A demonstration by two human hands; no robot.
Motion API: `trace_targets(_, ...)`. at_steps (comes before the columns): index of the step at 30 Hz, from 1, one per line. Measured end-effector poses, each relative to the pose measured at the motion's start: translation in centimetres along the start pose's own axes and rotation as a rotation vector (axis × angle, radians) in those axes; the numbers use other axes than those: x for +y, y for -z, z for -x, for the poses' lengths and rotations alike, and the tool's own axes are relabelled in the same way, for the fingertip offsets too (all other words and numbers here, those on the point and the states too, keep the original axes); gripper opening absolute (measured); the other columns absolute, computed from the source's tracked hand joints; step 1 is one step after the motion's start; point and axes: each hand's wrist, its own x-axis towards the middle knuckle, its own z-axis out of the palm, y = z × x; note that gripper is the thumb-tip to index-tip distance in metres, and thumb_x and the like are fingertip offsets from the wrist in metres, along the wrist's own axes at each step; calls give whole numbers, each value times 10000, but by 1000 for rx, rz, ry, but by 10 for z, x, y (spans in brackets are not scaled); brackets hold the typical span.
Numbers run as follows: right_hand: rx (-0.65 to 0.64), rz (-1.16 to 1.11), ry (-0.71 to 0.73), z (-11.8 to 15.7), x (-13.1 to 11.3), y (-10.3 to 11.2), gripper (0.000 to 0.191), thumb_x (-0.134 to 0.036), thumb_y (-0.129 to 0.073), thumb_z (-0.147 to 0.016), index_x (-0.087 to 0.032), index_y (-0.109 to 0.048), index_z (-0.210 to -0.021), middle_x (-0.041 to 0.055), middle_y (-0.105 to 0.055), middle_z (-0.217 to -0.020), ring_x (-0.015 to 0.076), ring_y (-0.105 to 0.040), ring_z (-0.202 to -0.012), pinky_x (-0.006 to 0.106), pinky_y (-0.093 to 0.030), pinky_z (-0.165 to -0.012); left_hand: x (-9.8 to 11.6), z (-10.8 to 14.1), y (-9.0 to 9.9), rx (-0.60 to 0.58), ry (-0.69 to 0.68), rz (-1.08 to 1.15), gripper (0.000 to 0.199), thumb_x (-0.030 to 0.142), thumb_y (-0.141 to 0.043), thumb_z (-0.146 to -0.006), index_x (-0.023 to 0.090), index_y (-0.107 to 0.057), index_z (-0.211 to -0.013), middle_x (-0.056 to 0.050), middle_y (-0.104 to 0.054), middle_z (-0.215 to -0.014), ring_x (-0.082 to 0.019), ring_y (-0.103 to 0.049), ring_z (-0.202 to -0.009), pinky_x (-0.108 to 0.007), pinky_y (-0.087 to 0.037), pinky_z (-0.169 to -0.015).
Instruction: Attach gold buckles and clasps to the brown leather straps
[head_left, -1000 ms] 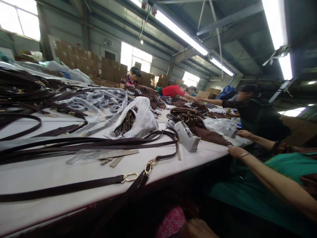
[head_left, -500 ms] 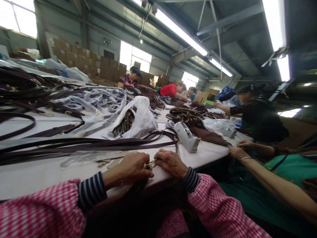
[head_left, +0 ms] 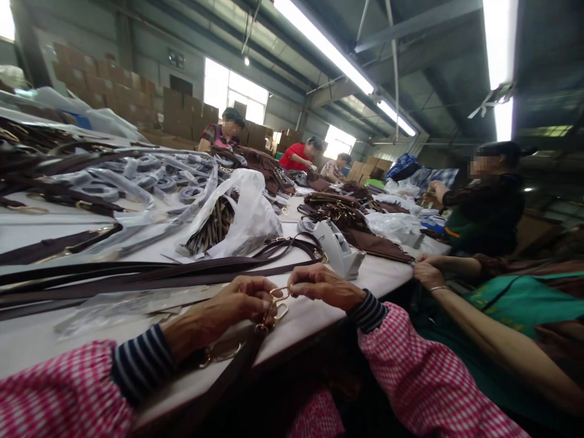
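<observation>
Gold-coloured metal clasps [head_left: 280, 294] span the gap between my hands at the table's front edge. My left hand [head_left: 239, 302] is closed on the clasps and the end of a dark brown strap [head_left: 246, 360], which hangs down over the edge. The fingertips of my right hand [head_left: 325, 285] pinch the other end of a clasp. Below my left wrist lies more gold hardware [head_left: 222, 354]; which strap it belongs to I cannot tell. Behind my hands, long brown straps [head_left: 182, 271] stretch across the white table [head_left: 301, 313].
A white tape dispenser [head_left: 340, 249] stands beyond my right hand. Past my left is a white plastic bag [head_left: 255, 210] of flat strips. Plastic-wrapped coils [head_left: 150, 176] and brown bags [head_left: 335, 210] are heaped farther back. A co-worker's hands [head_left: 429, 271] work close on my right.
My hands have moved a little apart, so the clasps show more plainly. The strap and more gold hardware have come into sight below my left hand. The view has shifted slightly.
</observation>
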Motion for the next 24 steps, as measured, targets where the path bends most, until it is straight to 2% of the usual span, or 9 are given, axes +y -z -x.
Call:
trace_targets(3, -5, -44, -23, -5, 0, 0, 207, -367, -662, -895, -162, -668, -872, -37, -533, -706, 107, -404, -603, 235, -314, -541, -3, 3, 3, -16, 16, 72, 180, 200, -737, -797, 112, -693, -948, -78, -720, -823, -149, -669, -709, -245, -487, -673)
trace_targets(7, -4, -25, -41, -7, -3, 2, 268, -412, -663, -900, -157, -658, -817, -30, -518, -685, 108, -386, -585, 240, -286, -515, -3, 3, 5, 27, 9, 133, 184, 223, -774, -793, 113, -700, -921, -61, -703, -770, -152, -676, -674, -238, -501, -642)
trace_targets(13, 27, 25, -52, -6, -11, 1, 302, -423, -620, -918, -153, -648, -787, -32, -494, -664, 103, -373, -560, 240, -273, -499, -3, 2, 5, 48, -4, 121, 167, 225, -780, -797, 109, -684, -868, -71, -707, -768, -148, -661, -650, -268, -514, -660)
trace_targets(19, 61, 76, -67, -4, -14, -3, 333, -452, -612, -926, -156, -643, -778, -53, -443, -605, 106, -348, -544, 248, -281, -517, -2, 5, 6, -16, -19, 124, 152, 219, -752, -822, 120, -654, -884, -101, -747, -828, -149, -670, -686, -248, -476, -646)
trace_targets(24, 90, 72, -56, -2, -13, -4, 327, -449, -617, -925, -161, -648, -775, -51, -448, -603, 109, -350, -546, 253, -285, -518, -3, 5, 4, 36, -24, 76, 168, 255, -739, -843, 129, -638, -887, -100, -764, -817, -158, -689, -691, -262, -488, -671)
